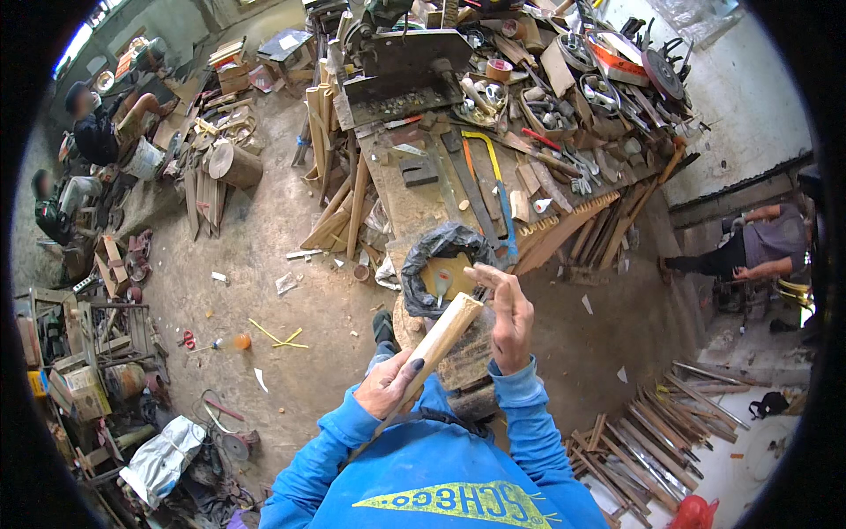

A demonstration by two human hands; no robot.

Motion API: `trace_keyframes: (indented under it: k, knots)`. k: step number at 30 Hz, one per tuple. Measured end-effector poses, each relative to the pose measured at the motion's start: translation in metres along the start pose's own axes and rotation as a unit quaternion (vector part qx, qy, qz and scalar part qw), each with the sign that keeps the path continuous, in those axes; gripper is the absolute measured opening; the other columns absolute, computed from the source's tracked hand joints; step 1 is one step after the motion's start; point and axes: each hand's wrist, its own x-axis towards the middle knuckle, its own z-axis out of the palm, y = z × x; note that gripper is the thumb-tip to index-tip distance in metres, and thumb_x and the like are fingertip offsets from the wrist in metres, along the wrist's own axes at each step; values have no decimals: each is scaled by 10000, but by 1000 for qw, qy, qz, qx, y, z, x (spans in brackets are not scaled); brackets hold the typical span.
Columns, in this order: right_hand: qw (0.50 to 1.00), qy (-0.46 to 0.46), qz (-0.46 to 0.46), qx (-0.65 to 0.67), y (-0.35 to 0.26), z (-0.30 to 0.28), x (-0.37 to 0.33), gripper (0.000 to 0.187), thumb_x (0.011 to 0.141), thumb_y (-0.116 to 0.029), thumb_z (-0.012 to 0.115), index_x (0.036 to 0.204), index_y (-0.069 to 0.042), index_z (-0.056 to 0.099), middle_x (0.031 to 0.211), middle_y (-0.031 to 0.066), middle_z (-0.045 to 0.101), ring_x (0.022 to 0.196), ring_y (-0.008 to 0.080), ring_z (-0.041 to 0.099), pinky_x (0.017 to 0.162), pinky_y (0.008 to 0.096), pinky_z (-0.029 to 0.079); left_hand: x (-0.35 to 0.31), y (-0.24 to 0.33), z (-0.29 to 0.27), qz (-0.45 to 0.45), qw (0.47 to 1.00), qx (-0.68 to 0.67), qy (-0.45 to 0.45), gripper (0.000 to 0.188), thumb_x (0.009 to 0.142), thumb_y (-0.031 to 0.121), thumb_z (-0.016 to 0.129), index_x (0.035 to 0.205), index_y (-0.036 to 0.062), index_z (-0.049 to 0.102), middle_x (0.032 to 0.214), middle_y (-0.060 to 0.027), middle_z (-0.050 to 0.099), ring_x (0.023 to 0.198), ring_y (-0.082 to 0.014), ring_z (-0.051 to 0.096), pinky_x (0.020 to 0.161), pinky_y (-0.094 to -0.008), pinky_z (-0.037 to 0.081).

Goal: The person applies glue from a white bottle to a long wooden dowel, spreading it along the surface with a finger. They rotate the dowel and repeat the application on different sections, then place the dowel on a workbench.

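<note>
A long, pale wooden piece (448,333) slants from my lap up toward the workbench, its cut end facing away from me. My left hand (388,386) is wrapped round its lower part. Beside the far end, on the right, my right hand (507,322) is raised with its fingers stretched forward and apart from one another; I see nothing clearly held in it. Just beyond the wood stands a round container lined with a black plastic bag (414,273). A small white bottle with a pointed tip (442,280) lies in it, over a yellowish surface.
The wooden workbench (397,189) ahead carries a yellow-and-blue hacksaw (500,189), a dark block (419,171), tape (499,69) and piled tools. Wood strips (648,445) lie at lower right. Two people sit at far left; another person (775,238) is at right. Red scissors (187,339) lie on the floor.
</note>
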Motion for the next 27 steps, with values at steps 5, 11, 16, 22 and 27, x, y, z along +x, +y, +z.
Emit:
trace_keyframes:
  k: [5, 11, 16, 22, 27]
  knots:
    - [974, -82, -196, -79, 2, -7, -4, 559, 1056, -395, 267, 1288, 25, 555, 1081, 100, 716, 1172, 293, 554, 1030, 397, 385, -7, 4, -2, 13, 999, -44, -8, 417, 1031, 432, 401, 1145, 48, 517, 696, -32, 547, 521, -104, 521, 488, -252, 432]
    - [977, -24, -147, -154, 1, -13, -10, 422, 1029, -311, 427, 1253, 0, 603, 1114, 111, 703, 1117, 303, 576, 992, 398, 424, -15, 4, 0, 12, 999, -31, 1, 415, 1029, 434, 402, 1143, 48, 503, 696, -30, 541, 520, -105, 511, 487, -252, 428]
    - [943, -46, -251, -214, 0, 0, -25, 338, 981, -282, 522, 1131, -39, 701, 1181, 128, 673, 1164, 336, 574, 973, 417, 440, -28, 3, 1, 27, 997, -60, 29, 399, 1031, 420, 407, 1128, 47, 509, 695, -28, 540, 528, -102, 521, 486, -254, 430]
    - [953, -4, -219, -211, -10, 22, -30, 432, 944, -335, 583, 1229, -15, 632, 1208, 175, 653, 1193, 349, 553, 987, 440, 429, -41, 1, 5, 44, 999, -17, 25, 398, 1029, 431, 406, 1077, 49, 506, 706, -26, 537, 536, -99, 511, 492, -251, 424]
    - [984, -87, -146, -61, -31, 27, -24, 571, 918, -233, 672, 1347, 76, 457, 1036, 190, 712, 1118, 248, 633, 1006, 355, 449, -54, 1, 9, 62, 997, 16, 34, 359, 1037, 395, 396, 1025, 51, 499, 662, -25, 533, 494, -98, 497, 471, -255, 416]
